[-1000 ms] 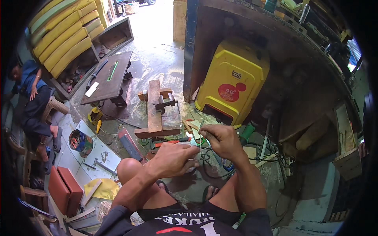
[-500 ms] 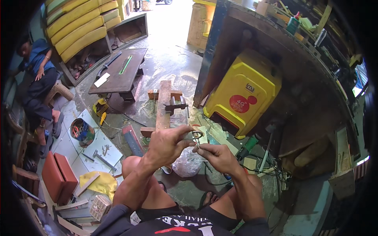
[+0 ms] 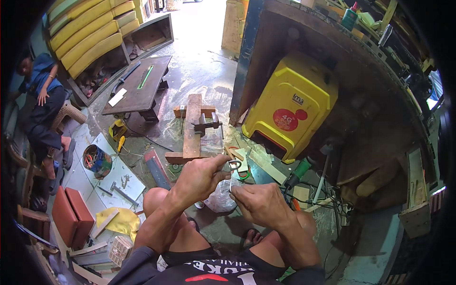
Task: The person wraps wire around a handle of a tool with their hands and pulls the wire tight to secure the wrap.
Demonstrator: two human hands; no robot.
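My left hand [image 3: 197, 180] is raised in front of my knees, pinching a small dark ring-shaped piece [image 3: 235, 165] between thumb and fingers. Just below and to the right, my right hand [image 3: 263, 203] has its fingers closed, with its back turned up. A thin pale strip or thread [image 3: 231, 183] shows between the hands near the right fingertips; it is too small to name, and the right fingers hide most of what they grip. Beneath the hands lies a clear plastic bag [image 3: 219, 197]. Beyond them stands a wooden plank [image 3: 192, 128] with a metal clamp vise [image 3: 207, 124] on it.
A low dark table [image 3: 154, 78] stands ahead left. At left are a tin of tools [image 3: 98, 164], a hammer [image 3: 124, 194] and a seated person [image 3: 42, 95]. A yellow plastic case [image 3: 289, 107] is at right, near a green power tool [image 3: 299, 172] with cables.
My right hand has dropped slightly away from the ring and rolled so its back faces up. My left hand keeps its hold on the ring. The whole view has shifted a little.
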